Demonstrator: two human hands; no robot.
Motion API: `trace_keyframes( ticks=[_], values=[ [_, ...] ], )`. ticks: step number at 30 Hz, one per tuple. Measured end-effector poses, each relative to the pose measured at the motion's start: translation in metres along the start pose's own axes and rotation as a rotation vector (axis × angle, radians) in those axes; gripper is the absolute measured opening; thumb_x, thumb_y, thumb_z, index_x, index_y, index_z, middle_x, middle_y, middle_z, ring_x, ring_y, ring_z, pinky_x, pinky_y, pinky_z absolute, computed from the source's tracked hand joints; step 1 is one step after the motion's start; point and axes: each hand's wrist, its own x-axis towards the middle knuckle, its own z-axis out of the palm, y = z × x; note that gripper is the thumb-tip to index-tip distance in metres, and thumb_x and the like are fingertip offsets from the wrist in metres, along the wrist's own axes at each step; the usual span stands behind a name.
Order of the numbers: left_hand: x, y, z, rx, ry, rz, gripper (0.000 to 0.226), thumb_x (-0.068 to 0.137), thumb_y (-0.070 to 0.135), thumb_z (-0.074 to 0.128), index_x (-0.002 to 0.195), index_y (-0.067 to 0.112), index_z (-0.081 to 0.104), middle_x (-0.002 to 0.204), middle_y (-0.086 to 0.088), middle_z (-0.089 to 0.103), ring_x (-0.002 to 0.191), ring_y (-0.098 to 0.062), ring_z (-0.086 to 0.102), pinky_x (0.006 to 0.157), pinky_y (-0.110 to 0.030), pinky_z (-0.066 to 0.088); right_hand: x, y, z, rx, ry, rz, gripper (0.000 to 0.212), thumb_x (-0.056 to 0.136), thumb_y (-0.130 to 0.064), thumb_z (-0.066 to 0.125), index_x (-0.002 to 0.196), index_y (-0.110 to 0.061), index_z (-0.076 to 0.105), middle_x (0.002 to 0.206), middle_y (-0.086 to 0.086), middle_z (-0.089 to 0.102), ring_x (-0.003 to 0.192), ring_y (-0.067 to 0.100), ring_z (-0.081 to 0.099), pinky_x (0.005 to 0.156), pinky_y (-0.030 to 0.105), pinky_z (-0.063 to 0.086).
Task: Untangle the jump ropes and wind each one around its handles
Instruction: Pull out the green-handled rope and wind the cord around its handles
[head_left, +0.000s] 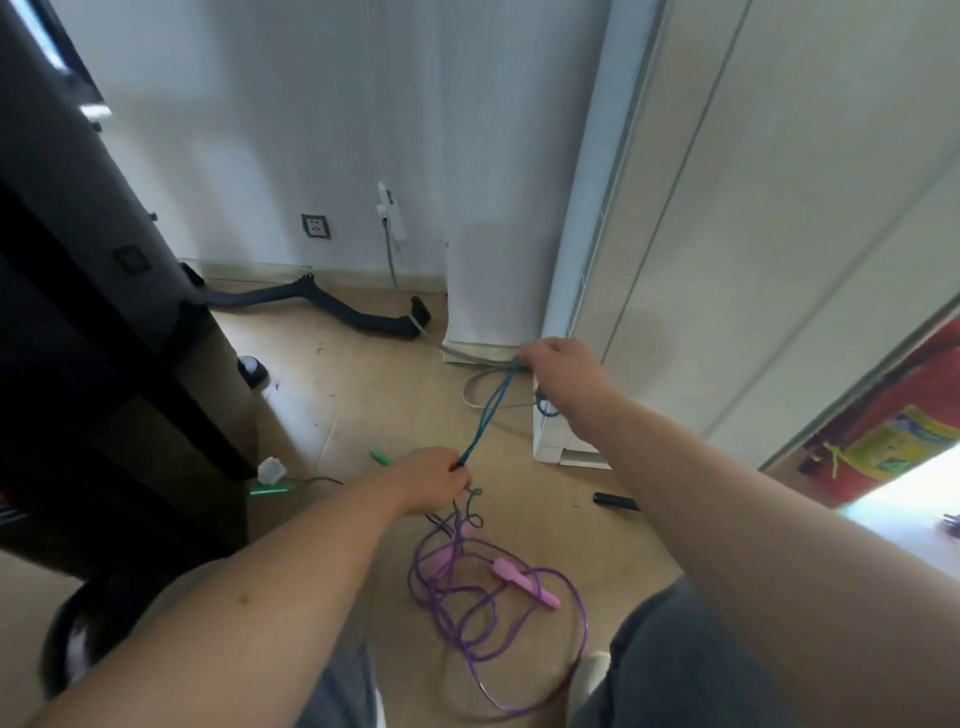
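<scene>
Jump ropes (466, 515) lie snarled on a wooden floor (332, 395) in front of a person's knees. Nearest the camera, the purple rope (470, 631) sprawls in loose loops, its two pink handles (524, 582) resting among the coils. Just beyond, where purple and darker strands cross in a small knot, the left hand (434, 483) pinches the lower end of a bunch of blue rope (488, 410) strands. The bunch runs taut, up and away to the right, to the right hand (563, 371), whose fingers are curled round its far end, with a further loop hanging below the wrist. The bundle's long axis thus lies from hand to hand, and the left hand is much the nearer to the knot, so freeing the blue rope probably has to start from that end. Two green handles (381, 457) lie on the floor to the left of the left hand; which cord they belong to cannot be told. Farther off are a white cabinet (566, 447) and a wall socket (315, 227).
</scene>
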Motion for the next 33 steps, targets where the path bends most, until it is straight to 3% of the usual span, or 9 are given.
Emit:
trace_keyframes(
  ticks=[2, 5, 7, 11, 17, 21, 26, 30, 33],
  values=[
    [0.017, -0.006, 0.012, -0.032, -0.01, -0.008, 0.034, 0.104, 0.032, 0.04, 0.108, 0.012, 0.067, 0.115, -0.012, 0.068, 0.108, -0.029, 0.061, 0.089, -0.031, 0.046, 0.018, -0.007, 0.009, 0.279, -0.097, 0.124, 0.019, 0.093, -0.018, 0.05, 0.079, -0.008, 0.06, 0.077, 0.007, 0.07, 0.064, 0.018, 0.059, 0.062, 0.03, 0.045],
    [0.044, -0.012, 0.014, -0.106, 0.044, -0.024, 0.029, 0.104, 0.029, 0.042, 0.106, 0.017, 0.068, 0.115, -0.01, 0.069, 0.11, -0.027, 0.061, 0.092, -0.031, 0.047, 0.047, -0.001, 0.021, 0.54, -0.301, 0.216, 0.025, 0.097, -0.016, 0.047, 0.072, -0.015, 0.043, 0.053, 0.002, 0.043, 0.042, 0.017, 0.041, 0.069, 0.042, 0.058],
    [0.06, -0.017, 0.005, -0.077, 0.043, -0.01, 0.027, 0.104, 0.029, 0.043, 0.106, 0.019, 0.068, 0.112, -0.006, 0.07, 0.107, -0.024, 0.063, 0.086, -0.028, 0.046, 0.065, 0.011, 0.025, 0.185, -0.319, 0.095, 0.032, 0.096, -0.025, 0.053, 0.068, -0.017, 0.04, 0.056, 0.002, 0.035, 0.044, 0.018, 0.031, 0.053, 0.031, 0.046],
    [0.073, -0.019, -0.01, 0.057, -0.057, 0.036, 0.029, 0.103, 0.031, 0.044, 0.111, 0.016, 0.068, 0.111, -0.006, 0.068, 0.102, -0.024, 0.063, 0.08, -0.028, 0.046, 0.086, 0.03, 0.031, -0.986, -0.464, -0.394, 0.05, 0.095, -0.048, 0.059, 0.062, -0.012, 0.051, 0.057, 0.002, 0.044, 0.056, 0.02, 0.046, 0.051, 0.031, 0.034],
    [0.063, -0.012, -0.011, 0.118, -0.066, 0.062, 0.031, 0.1, 0.035, 0.045, 0.11, 0.014, 0.066, 0.109, -0.012, 0.068, 0.101, -0.028, 0.062, 0.075, -0.03, 0.043, 0.062, 0.046, 0.038, -1.327, -0.564, -0.445, 0.029, 0.091, -0.038, 0.066, 0.098, -0.012, 0.074, 0.081, 0.004, 0.062, 0.083, 0.029, 0.061, 0.069, 0.034, 0.05],
    [0.041, 0.0, -0.003, 0.068, -0.067, 0.018, 0.033, 0.1, 0.03, 0.042, 0.105, 0.009, 0.067, 0.106, -0.015, 0.07, 0.1, -0.029, 0.064, 0.08, -0.033, 0.047, 0.039, 0.028, 0.035, -1.015, -0.508, -0.264, 0.02, 0.085, -0.027, 0.064, 0.074, -0.009, 0.064, 0.068, 0.005, 0.057, 0.074, 0.029, 0.058, 0.059, 0.03, 0.045],
    [-0.007, -0.003, 0.018, 0.097, -0.135, -0.035, 0.036, 0.102, 0.029, 0.04, 0.109, 0.014, 0.073, 0.116, -0.011, 0.07, 0.11, -0.028, 0.064, 0.085, -0.027, 0.045, -0.014, -0.019, 0.023, -0.176, -0.523, -0.107, 0.014, 0.081, -0.011, 0.068, 0.08, 0.003, 0.07, 0.112, -0.007, 0.072, 0.099, 0.01, 0.066, 0.084, 0.03, 0.052],
    [-0.037, 0.0, 0.015, 0.08, -0.033, -0.105, 0.041, 0.104, 0.032, 0.04, 0.119, 0.007, 0.07, 0.124, -0.014, 0.067, 0.113, -0.029, 0.062, 0.089, -0.029, 0.047, -0.048, -0.054, 0.001, 0.485, -0.588, 0.017, 0.021, 0.096, -0.009, 0.059, 0.078, -0.001, 0.061, 0.089, 0.015, 0.07, 0.087, 0.032, 0.069, 0.081, 0.041, 0.055],
    [-0.06, 0.007, 0.007, 0.009, 0.078, -0.102, 0.037, 0.103, 0.032, 0.042, 0.114, 0.015, 0.073, 0.121, -0.01, 0.069, 0.112, -0.026, 0.064, 0.091, -0.028, 0.048, -0.076, -0.064, -0.017, 0.236, -0.472, -0.121, 0.029, 0.098, -0.021, 0.062, 0.074, -0.005, 0.062, 0.066, 0.005, 0.062, 0.055, 0.018, 0.054, 0.06, 0.029, 0.053]
  ],
)
